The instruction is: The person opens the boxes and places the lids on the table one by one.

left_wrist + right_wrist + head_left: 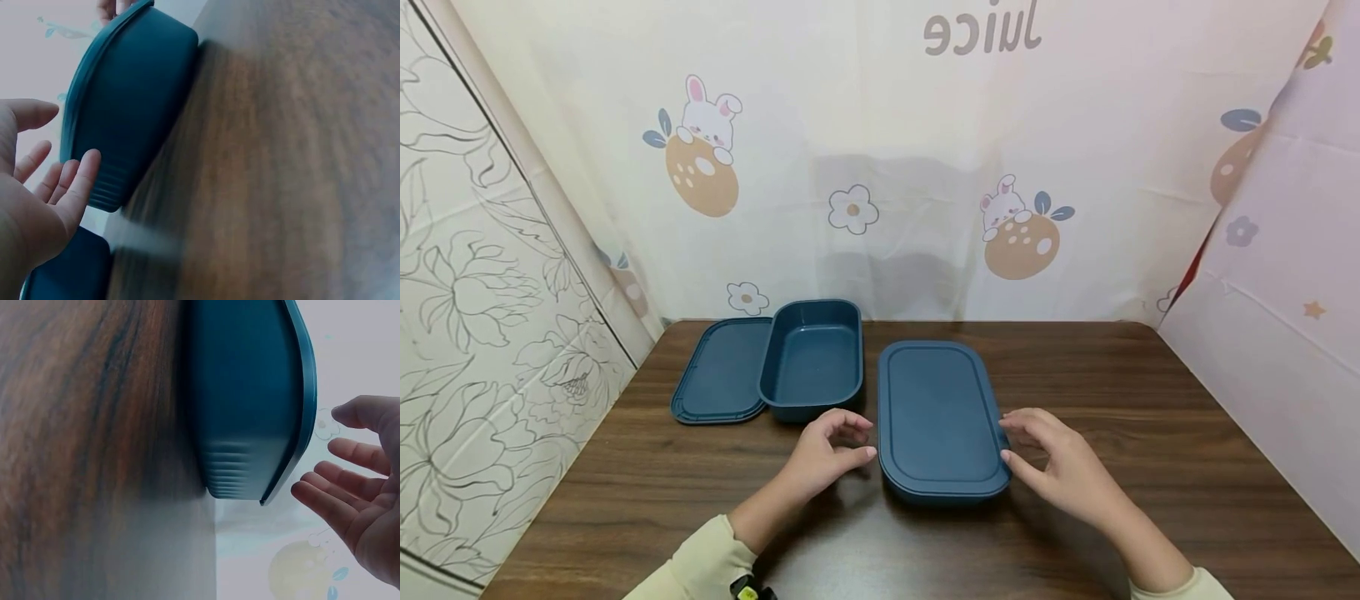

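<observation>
A dark blue rectangular food container (936, 417) with its lid on rests on the wooden table, between my two hands. My left hand (831, 454) is beside its left edge, fingers loosely bent and holding nothing. On the other side, my right hand (1060, 462) has its thumb and fingertips right at the lid's right edge. The right wrist view shows this right hand (362, 481) with fingers spread beside the rim. In the left wrist view the container's ribbed side wall (128, 106) lies just past the left fingertips.
An uncovered blue container (816, 367) stands at the back left, overlapping a loose blue lid (722, 371) that lies flat on the table. Behind the table (1112, 500) hangs a printed curtain (910, 250), and a floral panel (490, 317) rises at the left.
</observation>
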A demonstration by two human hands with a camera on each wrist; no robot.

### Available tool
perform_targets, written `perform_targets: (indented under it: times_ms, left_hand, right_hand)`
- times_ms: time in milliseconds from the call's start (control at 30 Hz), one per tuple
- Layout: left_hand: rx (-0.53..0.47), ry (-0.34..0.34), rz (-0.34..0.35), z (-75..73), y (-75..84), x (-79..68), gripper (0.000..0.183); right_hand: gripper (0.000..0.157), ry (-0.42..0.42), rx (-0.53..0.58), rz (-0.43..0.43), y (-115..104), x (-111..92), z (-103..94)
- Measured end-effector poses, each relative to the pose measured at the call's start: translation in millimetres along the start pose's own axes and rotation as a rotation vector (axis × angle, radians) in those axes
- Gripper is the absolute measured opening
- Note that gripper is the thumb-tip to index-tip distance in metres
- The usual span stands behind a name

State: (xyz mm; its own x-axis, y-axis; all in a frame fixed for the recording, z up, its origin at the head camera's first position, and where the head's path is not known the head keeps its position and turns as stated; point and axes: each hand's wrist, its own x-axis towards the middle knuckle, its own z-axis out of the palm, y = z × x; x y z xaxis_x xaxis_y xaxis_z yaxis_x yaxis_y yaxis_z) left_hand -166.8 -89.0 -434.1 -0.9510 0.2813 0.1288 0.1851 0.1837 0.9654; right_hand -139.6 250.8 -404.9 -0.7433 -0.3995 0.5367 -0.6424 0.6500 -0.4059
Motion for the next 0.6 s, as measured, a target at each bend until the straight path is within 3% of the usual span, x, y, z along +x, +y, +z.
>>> perform_targets:
  times_ms: [200,300,467,600]
  left_hand:
    - [0.045,-0.046,0.098,-8.8,9.6,1.9,0.028]
    - [0.067,-0.086,0.154,-10.8,23.8,1.3,0.025]
    - [0.083,-0.149,0.272,-11.1,24.4,5.9,0.025]
    - [0.184,-0.195,0.363,-13.3,26.1,8.5,0.023]
  right_hand:
    - [0.040,0.012,-0.028,-0.097,-9.4,4.7,-2.2]
    - [0.041,-0.009,-0.034,-0.123,-14.1,10.1,-2.7]
    - [0.041,-0.064,-0.058,-0.158,-23.2,18.7,-2.5]
    - [0.038,-0.093,-0.108,-0.182,-30.3,22.5,-1.9]
